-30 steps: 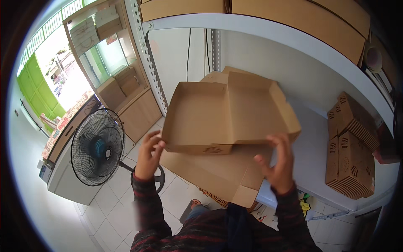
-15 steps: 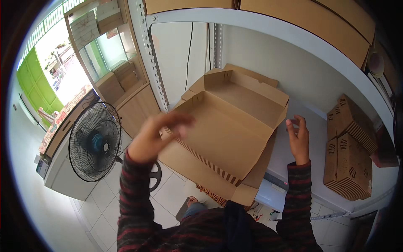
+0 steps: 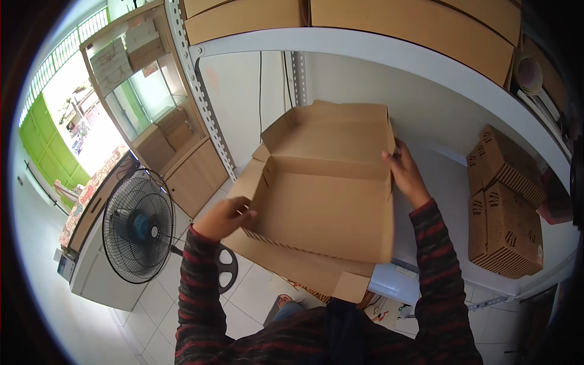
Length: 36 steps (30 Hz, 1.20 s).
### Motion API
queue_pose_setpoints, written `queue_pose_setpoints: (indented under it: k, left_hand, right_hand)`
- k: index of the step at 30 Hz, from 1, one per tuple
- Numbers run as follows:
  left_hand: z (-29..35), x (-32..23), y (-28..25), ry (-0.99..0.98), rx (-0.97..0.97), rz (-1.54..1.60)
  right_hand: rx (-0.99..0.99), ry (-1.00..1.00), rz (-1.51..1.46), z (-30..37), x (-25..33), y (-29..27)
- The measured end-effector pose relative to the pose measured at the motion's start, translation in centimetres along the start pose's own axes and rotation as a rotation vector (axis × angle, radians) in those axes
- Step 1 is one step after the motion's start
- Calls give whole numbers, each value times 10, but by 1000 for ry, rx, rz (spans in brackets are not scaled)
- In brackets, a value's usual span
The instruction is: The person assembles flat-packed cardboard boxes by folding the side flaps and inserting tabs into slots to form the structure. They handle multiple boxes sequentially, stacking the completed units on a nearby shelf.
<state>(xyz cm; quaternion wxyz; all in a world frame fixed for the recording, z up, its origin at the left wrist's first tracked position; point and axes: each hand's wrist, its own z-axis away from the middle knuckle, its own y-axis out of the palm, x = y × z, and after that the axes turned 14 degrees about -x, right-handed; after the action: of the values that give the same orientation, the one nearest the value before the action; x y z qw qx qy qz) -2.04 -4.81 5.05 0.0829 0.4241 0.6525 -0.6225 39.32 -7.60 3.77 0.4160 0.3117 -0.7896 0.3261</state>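
An open brown cardboard box [image 3: 328, 207] lies in front of me, its hinged lid [image 3: 331, 137] raised at the far side. Stripes show along its near outer edge. My left hand [image 3: 224, 219] is at the box's near left corner, fingers curled against the side wall. On the right, my right hand [image 3: 406, 176] grips the side close to where lid and tray meet, its thumb on the inner side and its fingers mostly hidden behind the wall. Beneath the box is flat, unfolded cardboard [image 3: 304, 264] with a flap toward me.
Folded striped boxes [image 3: 505, 225] are stacked on the white shelf to the right. A metal shelf beam [image 3: 365, 42] carrying large boxes crosses above. At left stand a black fan [image 3: 139, 225] and a wooden glass cabinet [image 3: 198, 164]. A tape roll [image 3: 528, 74] sits upper right.
Both hands have come onto the box; earlier they were apart from it, the left one blurred. The box has turned so its sides line up more squarely with me.
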Motion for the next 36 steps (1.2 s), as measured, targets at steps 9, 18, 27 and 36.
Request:
queue_pose_setpoints:
  k: [9, 18, 27, 36]
  left_hand:
    - [-41, 20, 9, -258, -194, 362]
    - [-113, 42, 5, -175, -240, 48]
    - [-89, 11, 6, -236, -159, 385]
    - [-80, 0, 0, -272, -79, 310]
  right_hand:
    - [-49, -159, 359, -7, -3, 16]
    - [-162, -347, 403, 6, -11, 24]
    - [-346, -339, 289, -1, 12, 12]
    - [-215, -75, 40, -4, 8, 2]
